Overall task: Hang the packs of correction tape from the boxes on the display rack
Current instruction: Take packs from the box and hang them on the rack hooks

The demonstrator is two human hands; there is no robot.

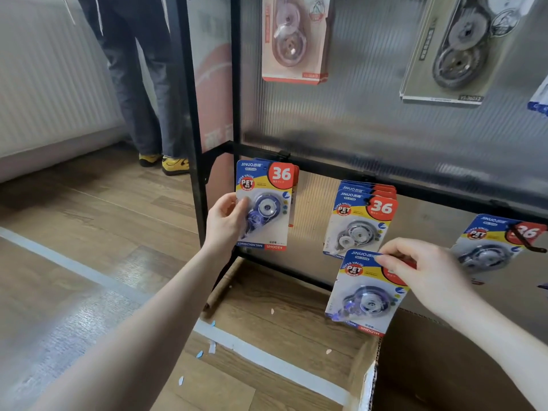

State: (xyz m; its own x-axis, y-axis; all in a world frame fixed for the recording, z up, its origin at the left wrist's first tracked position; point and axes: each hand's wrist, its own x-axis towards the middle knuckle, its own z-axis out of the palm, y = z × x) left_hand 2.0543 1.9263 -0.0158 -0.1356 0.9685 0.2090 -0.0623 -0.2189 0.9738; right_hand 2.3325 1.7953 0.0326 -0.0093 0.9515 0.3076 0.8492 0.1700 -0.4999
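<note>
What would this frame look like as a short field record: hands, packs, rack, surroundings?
left hand: holds the purple pack at the leftmost hook
right hand: pinches the top of a loose pack below the rack's lower bar
hung stacks: middle stack, right stack
upper row: pink pack, grey pack
rack: black frame, ribbed translucent panel
box: cardboard, bottom right
bystander: standing behind left, yellow shoes

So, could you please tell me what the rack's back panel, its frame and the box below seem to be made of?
Back panel: probably translucent ribbed plastic; fine vertical lines, blurred shapes show through.
Frame: likely black-painted metal; thin, straight, matte bars.
Box: corrugated cardboard; brown, with fluting visible along its cut edge.
</note>
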